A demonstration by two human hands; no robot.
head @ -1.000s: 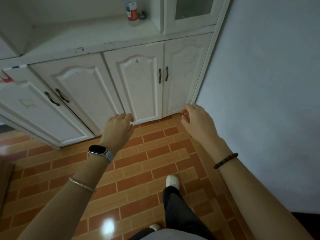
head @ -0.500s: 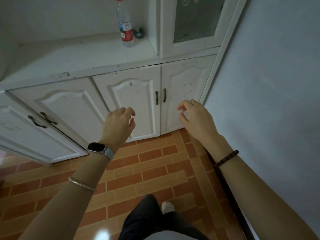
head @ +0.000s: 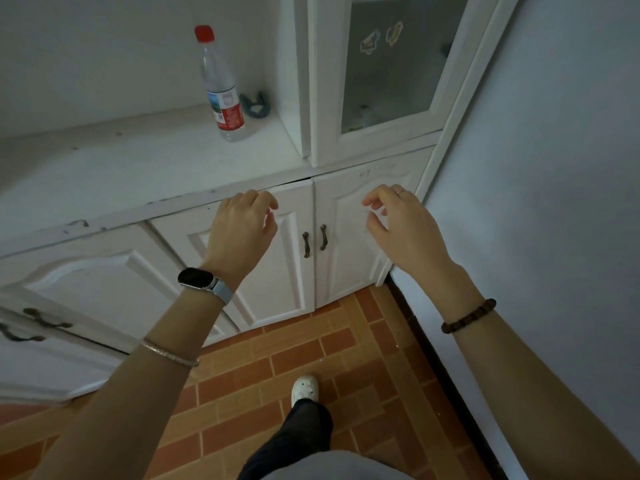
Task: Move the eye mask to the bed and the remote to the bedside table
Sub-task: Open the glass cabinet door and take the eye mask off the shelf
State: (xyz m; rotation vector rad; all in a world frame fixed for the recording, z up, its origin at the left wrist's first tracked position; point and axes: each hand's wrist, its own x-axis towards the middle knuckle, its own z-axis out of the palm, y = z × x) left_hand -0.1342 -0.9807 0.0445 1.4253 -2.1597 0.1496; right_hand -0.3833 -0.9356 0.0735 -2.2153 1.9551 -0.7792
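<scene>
Empty hands raised before a white cabinet
Left hand and right hand hang loosely curled, grasping nothing; bottle at 11 o'clock on the worktop; eye mask and remote out of sight

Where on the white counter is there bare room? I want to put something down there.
The counter is bare from the left edge across to the water bottle. The crowded spot is the back right corner, where the bottle and a small blue clip stand beside the upper cabinet's side.
</scene>
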